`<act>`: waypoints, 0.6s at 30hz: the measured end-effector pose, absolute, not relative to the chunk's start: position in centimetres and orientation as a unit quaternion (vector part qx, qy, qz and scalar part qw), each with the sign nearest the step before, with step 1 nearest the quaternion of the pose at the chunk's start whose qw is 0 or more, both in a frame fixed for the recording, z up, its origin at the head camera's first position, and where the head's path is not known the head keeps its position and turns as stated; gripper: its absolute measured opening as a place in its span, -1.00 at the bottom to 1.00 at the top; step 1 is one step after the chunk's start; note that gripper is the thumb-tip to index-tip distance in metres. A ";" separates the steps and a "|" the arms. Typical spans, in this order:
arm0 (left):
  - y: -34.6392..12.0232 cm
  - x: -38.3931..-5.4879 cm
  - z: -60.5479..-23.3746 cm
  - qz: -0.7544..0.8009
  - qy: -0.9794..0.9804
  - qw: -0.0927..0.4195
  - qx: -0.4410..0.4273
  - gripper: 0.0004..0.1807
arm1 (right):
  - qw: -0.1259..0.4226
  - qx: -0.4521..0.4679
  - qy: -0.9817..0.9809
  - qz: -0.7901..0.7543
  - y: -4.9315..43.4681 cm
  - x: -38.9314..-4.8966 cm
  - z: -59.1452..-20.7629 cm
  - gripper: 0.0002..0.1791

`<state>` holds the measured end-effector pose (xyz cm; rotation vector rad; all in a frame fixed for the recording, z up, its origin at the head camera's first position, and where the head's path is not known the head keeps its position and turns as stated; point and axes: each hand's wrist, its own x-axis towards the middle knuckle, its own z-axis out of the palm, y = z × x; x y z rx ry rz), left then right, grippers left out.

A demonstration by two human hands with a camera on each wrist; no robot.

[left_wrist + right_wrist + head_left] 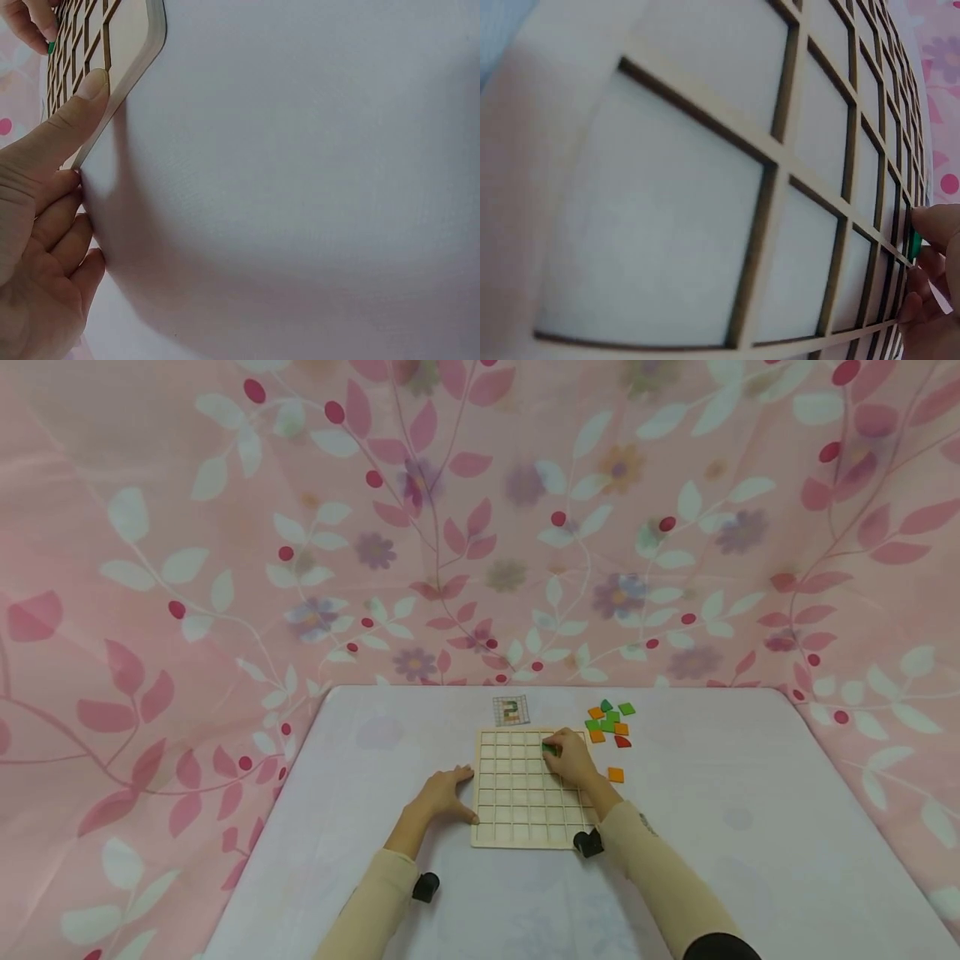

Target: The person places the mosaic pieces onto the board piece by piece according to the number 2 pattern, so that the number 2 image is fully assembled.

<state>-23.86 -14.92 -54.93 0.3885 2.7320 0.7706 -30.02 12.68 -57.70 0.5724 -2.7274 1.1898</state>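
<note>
A light wooden grid board (517, 810) lies on the white table. My left hand (441, 795) is spread at its left edge, the thumb (91, 86) resting on the rim and the other fingers against the side. With bent fingers my right hand (572, 760) pinches a small green piece (916, 245) over the board's upper right part. That piece is partly hidden by the fingertips. The squares of the grid near the right wrist camera hold nothing.
Several green, orange and red pieces (609, 725) lie beyond the board's upper right corner. One orange square (616, 775) sits apart, right of my right hand. A small pattern card (511, 710) lies behind the board. A pink floral cloth (487, 577) hangs behind the table.
</note>
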 end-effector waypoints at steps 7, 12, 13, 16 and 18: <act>-15.1 -23.7 -55.2 0.264 0.945 0.138 0.134 -0.02 | 0.023 0.166 -0.901 0.400 12.8 -29.5 -57.0 -0.81; -15.2 -23.8 -55.3 0.261 0.946 0.137 0.135 -0.02 | 0.052 0.129 -0.899 0.414 12.8 -29.3 -57.4 -0.75; -15.2 -23.8 -55.3 0.261 0.946 0.137 0.135 -0.02 | 0.060 0.124 -0.897 0.419 12.8 -29.2 -57.5 -0.72; -15.1 -23.9 -55.3 0.260 0.946 0.135 0.136 -0.03 | 0.082 0.115 -0.885 0.444 13.0 -29.0 -57.8 -0.66; -15.1 -23.9 -55.3 0.261 0.946 0.135 0.136 -0.03 | 0.090 0.112 -0.874 0.465 13.1 -28.9 -57.9 -0.66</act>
